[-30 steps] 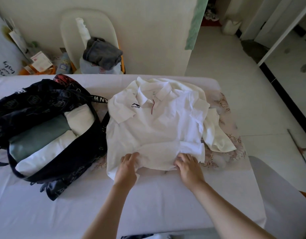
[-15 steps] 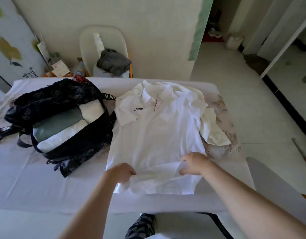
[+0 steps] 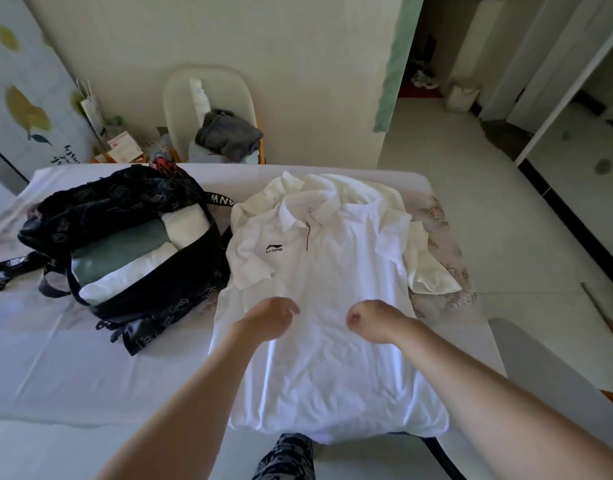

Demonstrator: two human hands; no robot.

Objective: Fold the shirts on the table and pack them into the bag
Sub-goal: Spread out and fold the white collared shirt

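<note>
From the head view, a white polo shirt (image 3: 326,306) lies spread face up on the counter (image 3: 73,368), collar at the far side, black logo on the chest, hem drooping over the near edge; a second, creamier shirt (image 3: 433,271) lies under it, showing past the collar and out to the right; both hands sit over the middle of the polo, near each other but apart; the left hand (image 3: 270,318) has its fingers loosely bent, the right hand (image 3: 371,320) is curled like a fist, and whether either pinches cloth I cannot tell; the black bag (image 3: 152,299) stands open just left of the polo, holding a folded grey-green garment (image 3: 125,247) between folded white ones (image 3: 125,275); beyond the counter a chair (image 3: 208,88) carries a grey bundle (image 3: 229,135).
</note>
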